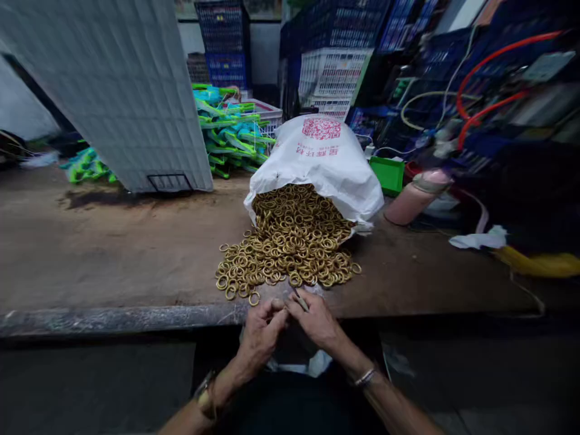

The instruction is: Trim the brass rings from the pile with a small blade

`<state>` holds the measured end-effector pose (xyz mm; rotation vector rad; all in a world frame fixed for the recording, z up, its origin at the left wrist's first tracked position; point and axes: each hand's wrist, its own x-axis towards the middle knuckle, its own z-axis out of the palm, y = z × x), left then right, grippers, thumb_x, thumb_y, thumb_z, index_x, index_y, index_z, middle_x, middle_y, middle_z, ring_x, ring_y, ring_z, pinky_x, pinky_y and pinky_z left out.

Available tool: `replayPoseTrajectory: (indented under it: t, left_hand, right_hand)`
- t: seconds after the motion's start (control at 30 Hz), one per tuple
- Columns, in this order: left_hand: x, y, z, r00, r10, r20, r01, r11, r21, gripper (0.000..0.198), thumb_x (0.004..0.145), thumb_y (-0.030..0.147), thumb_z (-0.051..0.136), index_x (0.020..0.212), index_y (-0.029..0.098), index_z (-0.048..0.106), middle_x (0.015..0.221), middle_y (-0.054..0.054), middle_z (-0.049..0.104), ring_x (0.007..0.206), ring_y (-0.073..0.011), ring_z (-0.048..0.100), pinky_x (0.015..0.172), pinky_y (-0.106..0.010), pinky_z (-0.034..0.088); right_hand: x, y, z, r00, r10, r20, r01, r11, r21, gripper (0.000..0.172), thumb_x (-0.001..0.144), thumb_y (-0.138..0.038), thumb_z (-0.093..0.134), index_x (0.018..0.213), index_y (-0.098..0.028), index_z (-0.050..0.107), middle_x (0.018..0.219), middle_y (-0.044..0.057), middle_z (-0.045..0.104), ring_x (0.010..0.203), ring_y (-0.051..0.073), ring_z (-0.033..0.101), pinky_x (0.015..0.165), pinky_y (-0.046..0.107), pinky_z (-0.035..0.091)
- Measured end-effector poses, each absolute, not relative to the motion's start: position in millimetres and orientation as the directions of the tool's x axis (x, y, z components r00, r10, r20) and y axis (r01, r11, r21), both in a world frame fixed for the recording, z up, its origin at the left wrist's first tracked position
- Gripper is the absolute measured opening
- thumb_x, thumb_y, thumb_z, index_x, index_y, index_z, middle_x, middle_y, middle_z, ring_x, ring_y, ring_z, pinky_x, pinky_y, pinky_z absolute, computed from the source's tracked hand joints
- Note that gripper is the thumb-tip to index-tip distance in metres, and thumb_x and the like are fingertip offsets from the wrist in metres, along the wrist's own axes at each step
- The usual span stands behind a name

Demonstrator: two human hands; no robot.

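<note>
A heap of brass-coloured metal rings [290,241] spills onto the workbench from the mouth of a white woven sack [317,169] lying on its side. Just in front of the heap, at the bench edge, both of my hands meet. My right hand [317,320] is closed on a slim tool with a dark, narrow tip [299,299]; its exact kind is unclear. My left hand [263,335] is pinched close to the right fingertips, and whatever lies between its fingers is hidden. One loose ring [254,298] rests on the bench close to my left hand.
The brown workbench [127,254] has a worn front edge. A tall grey panel [149,96] stands at left, beside a pile of green and blue plastic pieces [231,133]. At right are a pink bottle [417,196], a green tray [387,174] and red hoses [475,66]. Stacked crates [335,75] stand behind.
</note>
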<state>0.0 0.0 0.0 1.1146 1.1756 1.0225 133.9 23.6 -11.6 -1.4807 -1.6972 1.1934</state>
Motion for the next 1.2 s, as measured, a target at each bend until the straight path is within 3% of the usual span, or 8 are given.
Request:
replayPoseTrajectory:
  t: [0.17,0.37,0.53,0.63,0.77,1.0,1.2]
  left_hand:
    - [-4.6,-2.3,-9.5,0.268,0.901,-0.341,-0.111,0.380,0.918,0.035,0.076,0.047,0.049,0.062,0.016,0.051,0.047,0.006,0.041,0.037,-0.0050,0.030,0.038,-0.018,0.021]
    - [-3.2,-6.0,-16.2,0.317,0.890,-0.329,-0.294,0.422,0.857,0.029,0.075,0.045,0.054,0.072,0.016,0.050,0.061,0.003,0.049,0.040,-0.0026,0.033,0.037,-0.016,0.021]
    - [-1.7,-6.3,-17.9,0.297,0.887,-0.353,-0.324,0.442,0.836,0.029,0.075,0.045,0.054,0.074,0.017,0.046,0.057,0.005,0.047,0.038,-0.0024,0.030,0.035,-0.015,0.018]
    - [-1.5,-4.9,-21.2,0.280,0.895,-0.347,-0.307,0.426,0.851,0.030,0.075,0.046,0.053,0.072,0.018,0.045,0.054,0.006,0.046,0.036,-0.0025,0.029,0.034,-0.016,0.018]
    - [-1.9,-4.7,-21.9,0.258,0.913,-0.316,-0.244,0.378,0.893,0.031,0.077,0.047,0.051,0.069,0.017,0.045,0.052,0.006,0.043,0.035,-0.0022,0.028,0.034,-0.016,0.018]
    - [-3.8,-13.4,-7.9,0.312,0.903,-0.295,-0.258,0.379,0.888,0.027,0.077,0.043,0.053,0.071,0.017,0.046,0.057,0.004,0.050,0.038,-0.0023,0.033,0.035,-0.014,0.022]
    - [-5.7,-11.7,-7.3,0.317,0.879,-0.355,-0.446,0.469,0.762,0.025,0.078,0.040,0.053,0.072,0.016,0.049,0.066,0.002,0.053,0.041,-0.0022,0.035,0.035,-0.014,0.024]
  right_hand:
    - [134.8,23.8,-8.9,-0.257,0.952,-0.168,0.351,-0.070,-0.934,0.023,0.076,-0.035,0.046,0.061,-0.017,0.047,0.054,-0.005,0.045,0.054,0.009,0.040,0.053,0.021,0.032]
    - [135.4,23.7,-16.2,-0.301,0.930,-0.209,0.199,-0.152,-0.968,0.023,0.081,-0.033,0.039,0.071,-0.018,0.052,0.053,-0.004,0.050,0.050,0.010,0.046,0.050,0.021,0.033]
    - [139.9,21.8,-19.6,-0.200,0.978,-0.050,0.509,0.060,-0.859,0.019,0.081,-0.026,0.037,0.068,-0.019,0.050,0.057,-0.002,0.050,0.055,0.011,0.047,0.054,0.021,0.034]
    - [141.5,16.4,-17.3,-0.274,0.962,0.001,0.674,0.193,-0.713,0.015,0.077,-0.017,0.037,0.072,-0.020,0.051,0.056,-0.002,0.050,0.054,0.011,0.046,0.053,0.021,0.030]
    - [141.2,12.1,-14.6,-0.354,0.935,-0.021,0.774,0.280,-0.568,0.019,0.071,-0.009,0.037,0.077,-0.020,0.051,0.060,-0.001,0.054,0.056,0.012,0.050,0.053,0.022,0.027]
    - [151.0,20.0,-30.4,-0.288,0.958,-0.001,0.886,0.266,-0.381,0.020,0.072,-0.010,0.039,0.084,-0.020,0.052,0.061,0.000,0.059,0.054,0.013,0.052,0.050,0.024,0.022]
    - [153.3,38.1,-29.9,-0.068,0.988,0.140,0.918,0.117,-0.379,0.018,0.080,-0.016,0.039,0.089,-0.019,0.054,0.069,0.003,0.063,0.060,0.014,0.056,0.053,0.023,0.027]
